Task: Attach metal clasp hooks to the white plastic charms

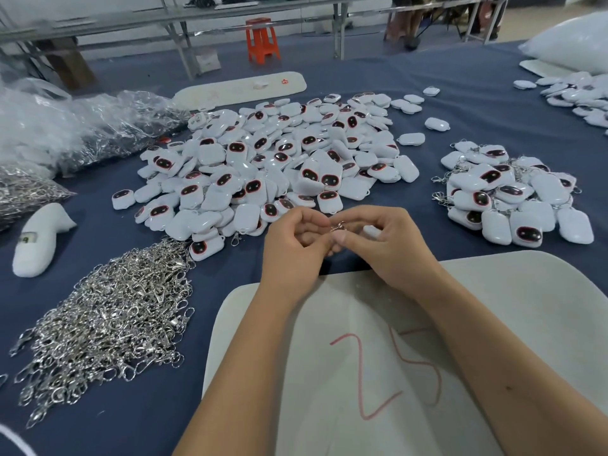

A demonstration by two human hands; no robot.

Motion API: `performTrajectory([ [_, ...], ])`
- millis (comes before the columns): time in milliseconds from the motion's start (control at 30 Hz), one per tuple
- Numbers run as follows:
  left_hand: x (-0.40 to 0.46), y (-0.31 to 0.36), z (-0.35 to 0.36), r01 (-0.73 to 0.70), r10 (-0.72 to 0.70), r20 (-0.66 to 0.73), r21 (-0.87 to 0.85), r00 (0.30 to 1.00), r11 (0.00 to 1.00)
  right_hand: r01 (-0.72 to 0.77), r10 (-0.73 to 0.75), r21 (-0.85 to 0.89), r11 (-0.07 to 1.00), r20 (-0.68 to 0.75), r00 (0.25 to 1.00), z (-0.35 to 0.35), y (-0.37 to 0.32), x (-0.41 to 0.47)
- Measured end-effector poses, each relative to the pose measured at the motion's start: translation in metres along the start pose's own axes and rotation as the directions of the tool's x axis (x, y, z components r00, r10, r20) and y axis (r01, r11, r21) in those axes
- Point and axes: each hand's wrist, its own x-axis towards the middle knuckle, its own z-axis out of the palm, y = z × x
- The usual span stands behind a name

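A clasp hook (337,228) sits pinched between the fingertips of both hands, above the near edge of the table (460,103). The left hand (292,248) curls around it from one side; the right hand (385,248) pinches it too and cups a white charm (371,231), mostly hidden. The hook is small and slick, so it could slip from the fingertips, or miss the charm's loop and drop among the unfinished charm pile (273,159).

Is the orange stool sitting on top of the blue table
No, the orange stool stands on the floor beyond the far edge of the blue table, not on it.
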Motion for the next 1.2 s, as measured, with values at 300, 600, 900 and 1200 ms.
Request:
performTrajectory([
  [300,0.0016,0.0016,-0.0018,0.014,-0.011,-0.09,0.027,0.996,1.0,-0.1,0.114,0.088,0.991,-0.171,0.979,-0.0027,0.0023,-0.0006],
  [600,0.0025,-0.0008,-0.0018,0.023,-0.02,-0.094,0.035,0.995,0.999,-0.146,0.159,0.102,0.984,-0.133,0.978,-0.0051,0.0034,-0.0014],
  [900,-0.0004,0.0073,-0.0013,0.04,-0.046,-0.043,-0.124,0.998,0.992,-0.057,0.055,-0.125,0.99,-0.018,0.998,0.0029,-0.0027,-0.0002],
  [1200,-0.0018,0.0046,0.0012,-0.091,0.101,-0.073,0.122,0.992,0.988,-0.168,0.181,0.087,0.982,-0.172,0.968,-0.0054,-0.002,-0.0002],
])
